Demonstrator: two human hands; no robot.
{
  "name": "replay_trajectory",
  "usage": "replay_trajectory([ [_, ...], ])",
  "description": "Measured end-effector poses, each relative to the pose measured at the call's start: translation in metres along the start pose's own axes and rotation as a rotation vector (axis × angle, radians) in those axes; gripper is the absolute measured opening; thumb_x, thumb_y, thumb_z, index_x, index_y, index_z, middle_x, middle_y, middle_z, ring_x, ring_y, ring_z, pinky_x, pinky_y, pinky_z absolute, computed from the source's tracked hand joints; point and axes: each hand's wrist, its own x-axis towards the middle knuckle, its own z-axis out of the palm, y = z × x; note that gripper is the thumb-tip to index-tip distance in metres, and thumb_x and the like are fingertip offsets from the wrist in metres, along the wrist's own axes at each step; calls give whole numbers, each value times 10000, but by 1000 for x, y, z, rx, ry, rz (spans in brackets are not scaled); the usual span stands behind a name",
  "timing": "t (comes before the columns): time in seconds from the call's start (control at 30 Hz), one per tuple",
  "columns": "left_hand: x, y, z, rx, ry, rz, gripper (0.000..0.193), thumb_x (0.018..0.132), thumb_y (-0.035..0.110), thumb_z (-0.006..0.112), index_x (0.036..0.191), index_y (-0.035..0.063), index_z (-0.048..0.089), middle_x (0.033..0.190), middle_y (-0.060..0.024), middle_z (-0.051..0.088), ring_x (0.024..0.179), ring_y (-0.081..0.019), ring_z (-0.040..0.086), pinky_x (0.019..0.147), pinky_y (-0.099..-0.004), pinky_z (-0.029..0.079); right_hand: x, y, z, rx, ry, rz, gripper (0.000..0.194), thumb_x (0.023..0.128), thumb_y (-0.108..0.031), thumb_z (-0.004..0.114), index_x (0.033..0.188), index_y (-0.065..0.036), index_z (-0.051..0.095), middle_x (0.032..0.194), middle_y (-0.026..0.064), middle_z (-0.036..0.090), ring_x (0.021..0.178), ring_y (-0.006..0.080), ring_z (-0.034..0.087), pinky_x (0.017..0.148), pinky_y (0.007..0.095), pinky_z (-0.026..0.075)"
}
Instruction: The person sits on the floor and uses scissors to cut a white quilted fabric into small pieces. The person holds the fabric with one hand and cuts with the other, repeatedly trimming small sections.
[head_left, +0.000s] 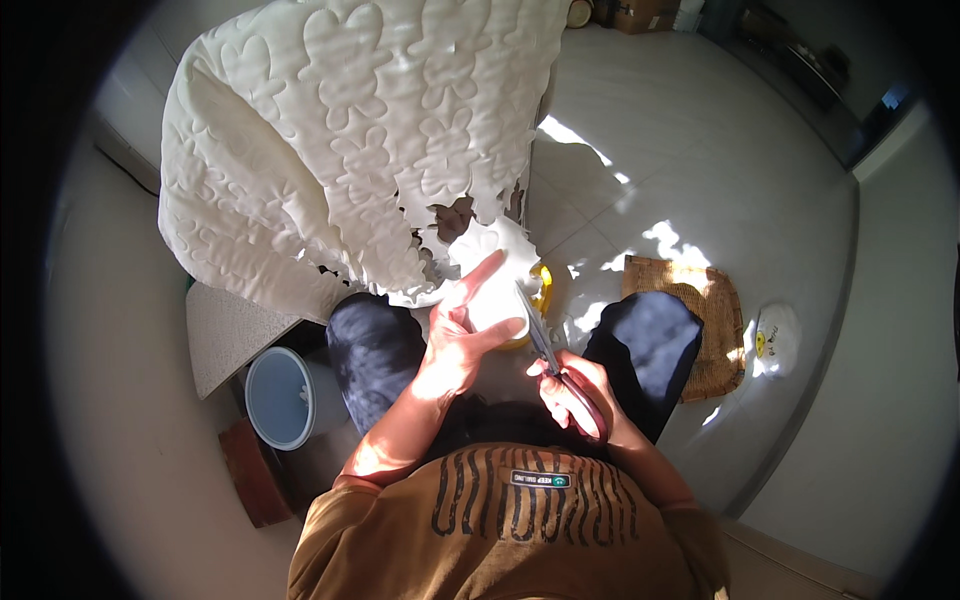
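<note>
My left hand (459, 337) grips a bright white padded piece (499, 289) with a scalloped edge, thumb and fingers along its sides. My right hand (574, 390) holds scissors (556, 361) with dark red handles; their blades point up and lie at the piece's right edge. Whether the blades are closed cannot be told. Beyond the hands a large white sheet (360, 97), embossed with bunny shapes, is draped over a support. Its near edge is ragged, with cut-out gaps. A yellow rim (545, 289) of some container shows behind and below the white piece.
On the floor at right lie a woven bamboo tray (720, 330) and a white bag (777, 341) bearing writing. A blue basin (277, 397) with a white rim stands at left, beside a reddish-brown object (255, 474) and under a speckled board (225, 330). Cardboard boxes (643, 15) stand far off.
</note>
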Motion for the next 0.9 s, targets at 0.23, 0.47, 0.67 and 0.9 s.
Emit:
replay_trajectory([
  [0.23,-7,-3,4,-7,153,19,532,883,-125,691,1397,-21,599,1292,-79,667,1109,-112,634,981,-267,493,4,4,2,194,14,46,216,994,-186,710,1096,-23,612,670,-35,533,470,45,469,426,214,386],
  [0.47,-7,-9,6,-6,138,41,497,892,-130,691,1374,-56,597,1097,-75,719,926,-120,675,859,-256,532,6,7,5,200,15,-9,213,1001,-171,696,1131,-13,635,682,-29,539,488,47,482,439,211,397],
  [0.67,-12,-25,11,29,221,52,581,894,-135,688,1447,-47,534,1157,-79,702,955,-108,666,866,-250,522,6,8,14,210,81,10,182,1059,-159,581,1164,-12,607,673,5,532,516,76,494,472,221,411],
  [0.9,-15,-33,21,-16,268,122,590,890,-133,700,1449,-47,532,1176,-89,710,943,-101,666,851,-240,525,6,11,21,375,115,33,209,1001,-191,701,1127,-37,636,711,-44,571,528,37,502,442,204,389],
])
